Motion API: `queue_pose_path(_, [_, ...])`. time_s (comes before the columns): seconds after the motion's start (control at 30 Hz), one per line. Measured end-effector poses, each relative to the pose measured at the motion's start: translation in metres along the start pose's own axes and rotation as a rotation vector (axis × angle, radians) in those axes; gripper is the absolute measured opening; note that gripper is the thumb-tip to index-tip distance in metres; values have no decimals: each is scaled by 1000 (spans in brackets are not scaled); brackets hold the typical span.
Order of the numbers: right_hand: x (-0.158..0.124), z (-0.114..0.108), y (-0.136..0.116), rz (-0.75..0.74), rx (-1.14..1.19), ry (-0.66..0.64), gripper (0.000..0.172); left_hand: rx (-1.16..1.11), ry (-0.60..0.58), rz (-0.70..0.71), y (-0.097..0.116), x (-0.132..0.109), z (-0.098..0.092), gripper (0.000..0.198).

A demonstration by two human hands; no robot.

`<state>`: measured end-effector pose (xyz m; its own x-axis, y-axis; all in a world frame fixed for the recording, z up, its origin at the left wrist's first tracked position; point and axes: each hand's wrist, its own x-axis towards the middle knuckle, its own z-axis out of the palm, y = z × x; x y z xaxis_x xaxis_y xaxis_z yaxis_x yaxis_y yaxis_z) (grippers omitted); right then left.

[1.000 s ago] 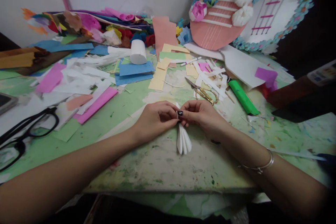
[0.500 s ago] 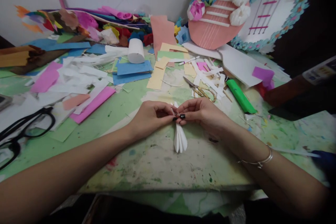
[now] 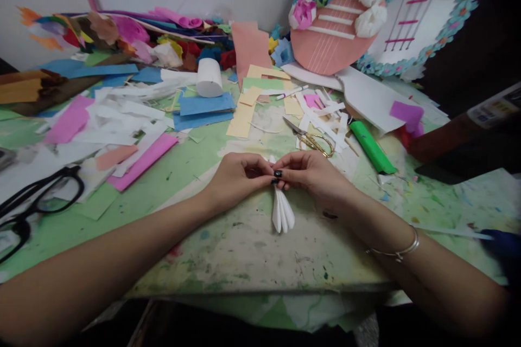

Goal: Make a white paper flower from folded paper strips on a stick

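Observation:
My left hand [image 3: 237,178] and my right hand [image 3: 312,174] meet at the middle of the paint-stained table [image 3: 252,249]. Both pinch the top of a small folded white paper piece [image 3: 282,210], whose rounded folds fan out below my fingertips toward me. The fingers of each hand are closed on the paper's narrow upper end, thumbs and forefingers touching. A thin bracelet [image 3: 396,249] circles my right wrist.
Gold-handled scissors [image 3: 313,140] lie just beyond my hands, a green marker [image 3: 372,147] to their right. Coloured paper scraps [image 3: 134,119], a white tape roll [image 3: 209,78] and a pink paper guitar [image 3: 334,27] crowd the back. Black glasses [image 3: 36,200] lie at the left.
My hands have stayed together on the white paper, shifting slightly; the fingers have re-pinched its top. The view has drifted a little.

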<state>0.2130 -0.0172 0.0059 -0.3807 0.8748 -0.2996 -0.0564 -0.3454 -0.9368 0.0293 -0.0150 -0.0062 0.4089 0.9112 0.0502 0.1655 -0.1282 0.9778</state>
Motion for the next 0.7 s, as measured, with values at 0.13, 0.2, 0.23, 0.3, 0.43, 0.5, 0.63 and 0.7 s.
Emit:
queue_pose_path(0.13, [-1,1,2,-24,-14,39,20,-40,5,-2,0,3,3,11])
queue_pose_path(0.2, [-2,1,5,-72,-112,52,15,-15,-22,14,1,3,4,12])
queue_pose_path(0.23, [-2,1,6,-108,-176,71,12,16,-34,31,1,4,4,11])
queue_pose_path(0.3, [-2,0,9,-172,-290,124,11,113,-45,81,2,4,6,10])
queue_pose_path(0.43, [-4,-3,12,-199,-383,168,14,320,-52,165,3,4,9,7])
queue_pose_path(0.5, [-4,-4,11,-200,-399,167,14,366,-58,181,4,4,11,7])
queue_pose_path(0.63, [-4,-4,7,-191,-344,148,9,350,-51,172,4,5,12,7])
queue_pose_path(0.7, [-4,-4,4,-169,-271,130,5,298,-40,154,3,6,12,7])
